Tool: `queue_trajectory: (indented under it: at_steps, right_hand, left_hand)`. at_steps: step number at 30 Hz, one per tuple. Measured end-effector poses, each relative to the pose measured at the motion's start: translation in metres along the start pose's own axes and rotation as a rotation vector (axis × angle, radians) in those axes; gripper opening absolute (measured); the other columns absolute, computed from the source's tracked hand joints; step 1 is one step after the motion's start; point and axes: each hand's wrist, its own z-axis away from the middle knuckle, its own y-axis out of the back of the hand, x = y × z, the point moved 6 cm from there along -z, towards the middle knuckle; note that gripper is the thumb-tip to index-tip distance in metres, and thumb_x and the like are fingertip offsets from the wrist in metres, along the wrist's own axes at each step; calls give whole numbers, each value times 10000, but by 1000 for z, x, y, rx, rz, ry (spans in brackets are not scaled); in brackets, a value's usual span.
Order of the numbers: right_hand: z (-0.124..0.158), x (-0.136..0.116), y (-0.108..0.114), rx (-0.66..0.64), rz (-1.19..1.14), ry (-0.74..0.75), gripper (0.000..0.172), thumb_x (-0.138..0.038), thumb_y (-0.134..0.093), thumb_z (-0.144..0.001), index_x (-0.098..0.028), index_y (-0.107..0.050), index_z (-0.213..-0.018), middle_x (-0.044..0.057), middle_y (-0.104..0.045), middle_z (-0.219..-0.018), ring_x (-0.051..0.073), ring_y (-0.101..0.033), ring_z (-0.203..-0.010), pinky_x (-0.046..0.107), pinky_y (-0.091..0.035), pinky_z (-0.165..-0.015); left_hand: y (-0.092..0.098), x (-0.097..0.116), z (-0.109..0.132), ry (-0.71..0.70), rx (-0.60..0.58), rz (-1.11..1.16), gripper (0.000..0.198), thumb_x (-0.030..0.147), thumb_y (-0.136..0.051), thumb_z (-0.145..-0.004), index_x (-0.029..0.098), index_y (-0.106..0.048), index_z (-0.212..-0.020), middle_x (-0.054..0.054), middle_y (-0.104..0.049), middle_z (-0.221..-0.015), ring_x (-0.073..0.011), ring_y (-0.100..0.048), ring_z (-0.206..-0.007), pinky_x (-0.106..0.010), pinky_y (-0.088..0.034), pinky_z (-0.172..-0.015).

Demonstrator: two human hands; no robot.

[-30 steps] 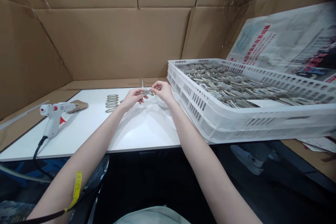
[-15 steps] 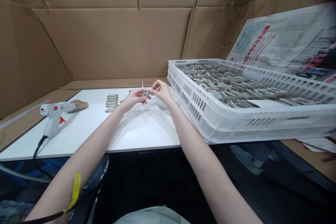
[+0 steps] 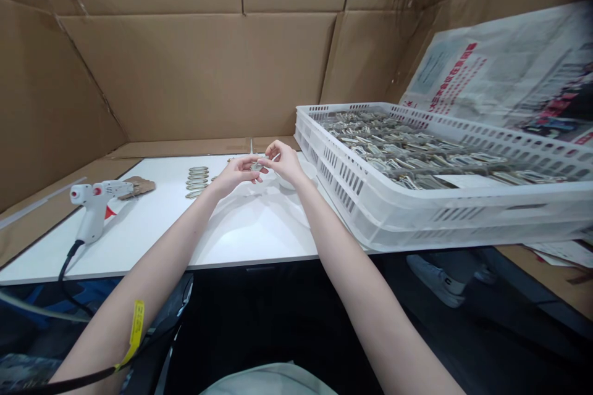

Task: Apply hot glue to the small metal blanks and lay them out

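Above the white tabletop, my left hand (image 3: 235, 175) is closed around a small pale metal piece (image 3: 256, 166), seemingly a flat clip-like part. My right hand (image 3: 286, 165) meets it from the other side, thumb and forefinger pinched at the piece's right end. Whether those fingertips also hold something tiny is too small to tell. Left of my hands, several slim oval metal pieces (image 3: 197, 182) lie in a neat column. A white bowl (image 3: 283, 183) is partly hidden beneath my right hand and wrist.
On the left, a white glue gun (image 3: 94, 210) stands with its nozzle by a scrap of brown cardboard (image 3: 142, 185). A white plastic basket (image 3: 393, 213) full of metal pieces fills the right side. Cardboard walls (image 3: 194, 74) enclose the table; newspaper (image 3: 491, 74) covers the right one.
Both hands stay together at the small metal piece. The fingers of my right hand have shifted slightly left over it; nothing else has visibly moved.
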Motion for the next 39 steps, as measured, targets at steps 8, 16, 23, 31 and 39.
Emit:
queue_trajectory:
  at_steps: [8,16,23,31,39]
  right_hand:
    - [0,1,-5,-44,10,-3,244,-303,-732,-652,-204,-544,-770,-27,-608,-728,144,-577,-717,263,-427,-694]
    - [0,-1,2,39,64,-31,259,-451,-609,-810,-199,-578,-761,-4,-639,-721,141,-578,-687,262,-418,-698]
    - [1,8,17,128,236,-187,156,-335,-581,-832,-203,-586,-748,12,-660,-761,167,-593,-750,274,-405,-703]
    - [1,17,18,118,350,-278,134,-322,-578,-832,-205,-641,-814,25,-691,-831,180,-614,-797,280,-426,-723]
    - [8,33,27,19,527,-489,178,-210,-631,-756,-240,-695,-919,50,-722,-1027,216,-654,-950,294,-471,-784]
  left_hand:
    - [2,4,1,-7,39,-123,426,473,-653,-831,141,-671,-1097,-103,-740,-921,-126,-593,-668,-262,-452,-637]
    - [39,-2,1,12,317,-481,275,384,-573,-852,177,-607,-1030,-92,-761,-890,-173,-639,-733,-276,-468,-658]
    - [95,-12,19,141,644,-821,55,210,-577,-819,223,-625,-842,-69,-732,-929,-266,-655,-951,-385,-462,-846]
    - [111,-31,17,272,622,-1009,121,165,-620,-745,212,-731,-749,-112,-732,-908,-352,-628,-1035,-523,-446,-921]
    - [111,-40,13,218,559,-1025,160,286,-631,-764,194,-757,-730,-175,-740,-878,-464,-533,-1155,-744,-321,-907]
